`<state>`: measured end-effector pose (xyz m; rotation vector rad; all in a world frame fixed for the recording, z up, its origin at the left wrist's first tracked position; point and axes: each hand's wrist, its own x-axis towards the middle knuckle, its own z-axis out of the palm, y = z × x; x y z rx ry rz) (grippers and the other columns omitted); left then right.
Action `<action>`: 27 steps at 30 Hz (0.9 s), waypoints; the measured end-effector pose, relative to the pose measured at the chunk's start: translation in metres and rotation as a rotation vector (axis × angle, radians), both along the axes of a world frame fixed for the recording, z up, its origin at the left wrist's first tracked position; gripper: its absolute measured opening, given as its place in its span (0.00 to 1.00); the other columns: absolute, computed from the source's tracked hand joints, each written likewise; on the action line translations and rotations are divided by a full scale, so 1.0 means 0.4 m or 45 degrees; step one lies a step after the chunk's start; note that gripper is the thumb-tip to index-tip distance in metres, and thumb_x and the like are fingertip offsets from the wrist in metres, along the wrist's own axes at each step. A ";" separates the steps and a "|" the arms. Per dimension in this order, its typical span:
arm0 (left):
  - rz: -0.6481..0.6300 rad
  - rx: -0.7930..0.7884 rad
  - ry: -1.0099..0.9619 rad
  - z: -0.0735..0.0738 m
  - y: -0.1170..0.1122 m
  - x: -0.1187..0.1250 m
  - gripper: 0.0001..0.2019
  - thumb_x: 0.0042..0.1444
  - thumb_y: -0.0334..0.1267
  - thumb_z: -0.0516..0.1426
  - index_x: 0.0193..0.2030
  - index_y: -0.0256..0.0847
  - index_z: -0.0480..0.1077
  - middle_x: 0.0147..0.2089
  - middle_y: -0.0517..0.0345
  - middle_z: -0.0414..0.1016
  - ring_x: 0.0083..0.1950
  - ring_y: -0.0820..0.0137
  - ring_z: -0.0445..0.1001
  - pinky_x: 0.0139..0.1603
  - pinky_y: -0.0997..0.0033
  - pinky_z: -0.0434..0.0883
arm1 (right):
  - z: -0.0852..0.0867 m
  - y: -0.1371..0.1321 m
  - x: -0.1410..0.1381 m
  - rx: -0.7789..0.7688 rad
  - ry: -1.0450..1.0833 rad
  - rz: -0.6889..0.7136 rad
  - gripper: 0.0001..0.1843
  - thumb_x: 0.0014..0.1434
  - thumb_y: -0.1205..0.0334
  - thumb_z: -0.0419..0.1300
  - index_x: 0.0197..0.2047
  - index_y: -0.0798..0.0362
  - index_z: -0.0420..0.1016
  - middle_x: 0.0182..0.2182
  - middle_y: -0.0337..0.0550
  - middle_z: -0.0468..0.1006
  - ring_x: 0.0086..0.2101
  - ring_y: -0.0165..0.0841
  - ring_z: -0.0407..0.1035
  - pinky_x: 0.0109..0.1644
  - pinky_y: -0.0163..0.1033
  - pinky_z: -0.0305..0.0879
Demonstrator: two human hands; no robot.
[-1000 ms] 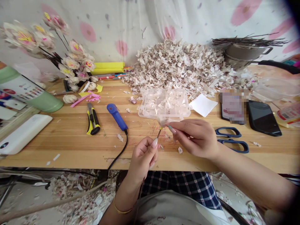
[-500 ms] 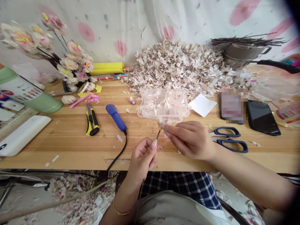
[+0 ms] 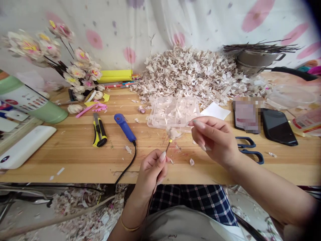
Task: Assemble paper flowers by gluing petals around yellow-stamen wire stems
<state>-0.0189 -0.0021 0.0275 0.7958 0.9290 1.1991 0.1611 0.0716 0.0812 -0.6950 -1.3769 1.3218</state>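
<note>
My left hand (image 3: 153, 169) is closed round a thin stick whose tip carries a small pale petal bud (image 3: 172, 133) over the table's front. My right hand (image 3: 213, 139) hovers just right of the bud, thumb and forefinger pinched; whatever they hold is too small to name. Right behind the bud lies a clear plastic compartment box (image 3: 175, 113) with pale petals in it. A large heap of pale petal pieces (image 3: 193, 72) fills the back of the wooden table (image 3: 75, 157).
A blue corded tool (image 3: 124, 127) and a yellow utility knife (image 3: 99, 132) lie left of my hands, blue scissors (image 3: 249, 152) and two phones (image 3: 277, 125) to the right. Finished paper flowers (image 3: 77, 72) stand back left, a metal pot of sticks (image 3: 258, 58) back right.
My right hand has lifted off the bud and drawn up and to the right. The stick in my left hand stays in place.
</note>
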 end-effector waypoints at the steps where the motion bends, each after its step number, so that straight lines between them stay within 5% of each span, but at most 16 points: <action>1: -0.026 0.018 -0.022 -0.003 -0.001 -0.002 0.19 0.56 0.54 0.62 0.29 0.39 0.67 0.11 0.72 0.55 0.13 0.81 0.44 0.15 0.79 0.43 | -0.001 0.006 0.002 -0.016 0.042 -0.040 0.10 0.62 0.56 0.61 0.35 0.52 0.79 0.12 0.30 0.63 0.13 0.23 0.51 0.16 0.33 0.44; 10: -0.366 0.051 -0.171 -0.020 -0.041 -0.006 0.25 0.44 0.63 0.65 0.24 0.41 0.70 0.13 0.62 0.65 0.11 0.77 0.59 0.14 0.76 0.53 | -0.021 0.032 0.001 -0.136 0.057 0.014 0.19 0.58 0.46 0.64 0.28 0.54 0.73 0.13 0.30 0.63 0.14 0.22 0.49 0.16 0.30 0.43; 14: -0.444 0.001 -0.139 -0.026 -0.040 -0.002 0.29 0.38 0.68 0.64 0.19 0.42 0.67 0.12 0.62 0.62 0.11 0.74 0.60 0.14 0.73 0.56 | -0.022 0.021 0.004 -0.106 0.024 0.164 0.15 0.60 0.51 0.64 0.30 0.54 0.74 0.16 0.31 0.67 0.15 0.21 0.52 0.16 0.28 0.47; 17: -0.454 0.011 -0.148 -0.029 -0.036 0.003 0.28 0.41 0.67 0.64 0.19 0.42 0.66 0.12 0.63 0.62 0.10 0.76 0.58 0.13 0.75 0.54 | -0.014 0.006 0.008 -0.023 -0.019 0.354 0.08 0.62 0.58 0.63 0.38 0.54 0.76 0.23 0.36 0.74 0.20 0.23 0.63 0.21 0.28 0.59; 20: -0.396 0.093 -0.212 -0.036 -0.036 0.012 0.26 0.44 0.65 0.64 0.22 0.42 0.67 0.13 0.64 0.62 0.11 0.78 0.56 0.13 0.76 0.53 | -0.003 -0.008 0.010 0.176 -0.123 0.555 0.11 0.63 0.61 0.62 0.48 0.53 0.77 0.36 0.44 0.79 0.35 0.28 0.73 0.37 0.34 0.70; 23: -0.365 0.186 -0.286 -0.053 -0.034 0.021 0.21 0.51 0.59 0.63 0.27 0.42 0.68 0.14 0.67 0.60 0.10 0.81 0.52 0.13 0.79 0.52 | 0.001 -0.017 0.007 0.355 -0.178 0.675 0.18 0.62 0.59 0.63 0.55 0.51 0.75 0.46 0.49 0.77 0.46 0.32 0.71 0.47 0.37 0.69; 27: -0.417 0.357 -0.396 -0.083 -0.023 0.030 0.16 0.59 0.52 0.60 0.34 0.40 0.70 0.14 0.69 0.60 0.10 0.83 0.49 0.11 0.83 0.49 | -0.013 -0.023 -0.004 0.377 -0.081 0.726 0.23 0.59 0.62 0.66 0.58 0.47 0.73 0.49 0.46 0.75 0.49 0.30 0.69 0.52 0.36 0.67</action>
